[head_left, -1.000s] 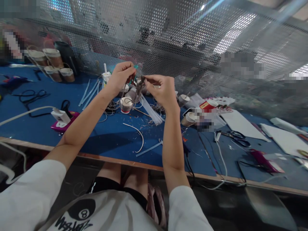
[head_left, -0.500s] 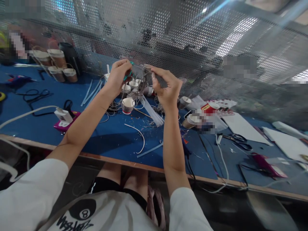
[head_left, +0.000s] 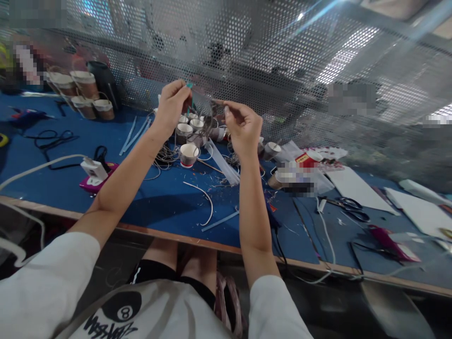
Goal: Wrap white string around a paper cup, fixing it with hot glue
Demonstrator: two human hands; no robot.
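Grayish-brown strand bundle (head_left: 213, 108) is hanging in the air above and behind the front cup (head_left: 189, 154), slightly to its right; its details are blurring. Right hand (head_left: 244, 125), up and right of the cup, is pinching the bundle's edge between thumb and fingertips. Left hand (head_left: 172, 100), up and left of the cup, is curling closed around a small teal tool (head_left: 189, 86), type unclear. Cup cluster (head_left: 183, 129) is standing just behind the front cup. Tangled cord (head_left: 163, 157) is lying beside it to the left; clear strip (head_left: 228, 168) is lying to the right. Nearer the person than the cup, a curved pale cord (head_left: 210, 203) and a translucent stick (head_left: 221, 220) are resting on the blue tabletop (head_left: 158, 214). Scissors (head_left: 349, 203) are lying well right of the cup.
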